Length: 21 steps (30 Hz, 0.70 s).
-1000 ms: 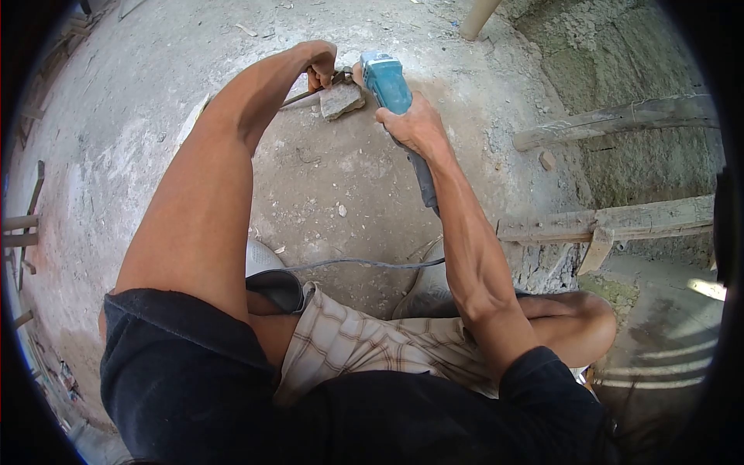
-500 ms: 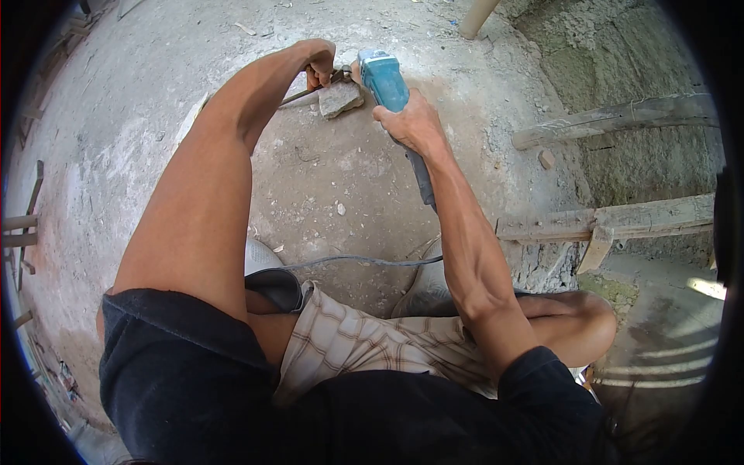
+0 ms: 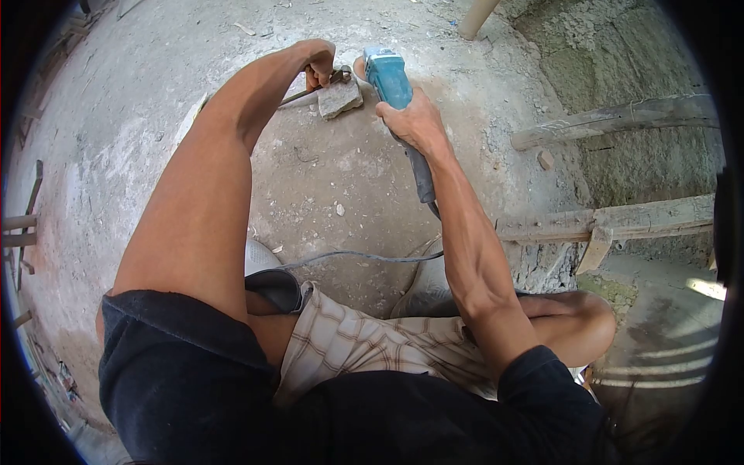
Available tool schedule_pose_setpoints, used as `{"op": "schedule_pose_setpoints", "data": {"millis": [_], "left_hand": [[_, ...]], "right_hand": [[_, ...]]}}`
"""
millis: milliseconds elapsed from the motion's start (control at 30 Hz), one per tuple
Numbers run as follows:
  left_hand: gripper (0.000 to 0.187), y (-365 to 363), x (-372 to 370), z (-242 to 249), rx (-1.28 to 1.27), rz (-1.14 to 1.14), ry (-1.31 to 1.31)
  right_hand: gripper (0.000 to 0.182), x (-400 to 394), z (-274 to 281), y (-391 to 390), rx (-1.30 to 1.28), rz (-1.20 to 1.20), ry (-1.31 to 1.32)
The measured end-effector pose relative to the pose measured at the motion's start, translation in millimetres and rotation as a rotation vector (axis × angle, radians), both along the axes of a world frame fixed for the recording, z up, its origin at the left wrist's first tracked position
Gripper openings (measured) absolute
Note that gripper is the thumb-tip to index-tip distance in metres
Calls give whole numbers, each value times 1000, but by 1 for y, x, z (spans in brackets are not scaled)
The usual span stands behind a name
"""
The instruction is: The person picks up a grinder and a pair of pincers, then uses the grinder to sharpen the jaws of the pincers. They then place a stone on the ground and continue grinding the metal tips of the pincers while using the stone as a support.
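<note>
Left fingers (image 3: pixel 313 79) curled on rod (image 3: pixel 295 98), right fingers (image 3: pixel 385 113) wrapped round grinder (image 3: pixel 390 81); rod could skid off stone (image 3: pixel 339 102) just beside left fingers if grip slackens.

A hand could pass over the dusty floor (image 3: pixel 333 170) between the two forearms (image 3: pixel 469 225), though a grey cable (image 3: pixel 349 253) crosses its near end. Farther off, a rough stone (image 3: pixel 339 101) and blue power tool (image 3: pixel 390 81) stand in the way; wooden beams (image 3: pixel 612 122) obstruct the right.

Rough workshop — dusty bare floor (image 3: pixel 341 170), weathered timber beams (image 3: pixel 620 120), corded power tool (image 3: pixel 390 80).
</note>
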<state>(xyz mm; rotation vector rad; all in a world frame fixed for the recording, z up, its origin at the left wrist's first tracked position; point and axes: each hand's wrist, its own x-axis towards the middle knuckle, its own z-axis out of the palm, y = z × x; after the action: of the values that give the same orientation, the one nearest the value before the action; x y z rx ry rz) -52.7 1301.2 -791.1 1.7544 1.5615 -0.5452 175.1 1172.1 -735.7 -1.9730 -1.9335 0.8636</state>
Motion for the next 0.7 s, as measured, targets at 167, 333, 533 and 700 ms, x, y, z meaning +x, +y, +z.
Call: {"op": "schedule_pose_setpoints", "data": {"millis": [167, 333, 533, 700], "left_hand": [[27, 7, -2, -4, -20, 6, -1], [30, 1, 1, 3, 5, 23, 10], [25, 3, 1, -1, -43, 14, -15], [22, 8, -4, -9, 5, 17, 12]], "right_hand": [[73, -1, 4, -6, -47, 8, -9], [73, -2, 1, -5, -60, 22, -27], [74, -3, 6, -9, -50, 28, -52], [70, -3, 3, -6, -3, 26, -46]]}}
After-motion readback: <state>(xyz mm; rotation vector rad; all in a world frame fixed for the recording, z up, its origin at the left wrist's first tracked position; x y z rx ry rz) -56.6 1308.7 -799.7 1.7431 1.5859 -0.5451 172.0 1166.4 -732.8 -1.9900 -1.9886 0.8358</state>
